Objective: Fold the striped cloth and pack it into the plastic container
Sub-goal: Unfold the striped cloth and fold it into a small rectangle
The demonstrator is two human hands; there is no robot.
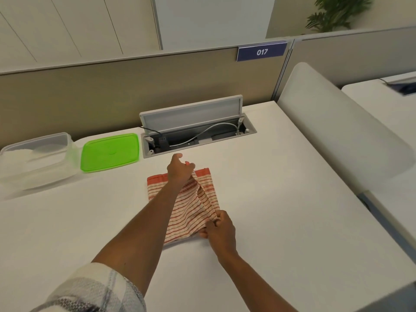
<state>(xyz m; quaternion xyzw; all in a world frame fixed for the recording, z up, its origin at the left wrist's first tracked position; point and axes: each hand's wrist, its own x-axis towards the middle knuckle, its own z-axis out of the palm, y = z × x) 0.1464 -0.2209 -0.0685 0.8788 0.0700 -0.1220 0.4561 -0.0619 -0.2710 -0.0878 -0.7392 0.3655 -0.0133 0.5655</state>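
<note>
A red-and-white striped cloth (191, 206) lies in the middle of the white desk, partly folded, with one layer lifted off the layer below. My left hand (180, 168) pinches the far edge of the raised layer near the cloth's top hem. At the near right corner, my right hand (219, 229) grips the cloth's edge. A clear plastic container (33, 158) stands open at the far left of the desk. Its green lid (110, 152) rests flat beside it, to its right.
An open cable hatch (195, 134) with its flap raised and cords inside sits just beyond the cloth. A beige partition (90, 93) borders the desk's far edge. A rounded white divider (337, 131) rises on the right side.
</note>
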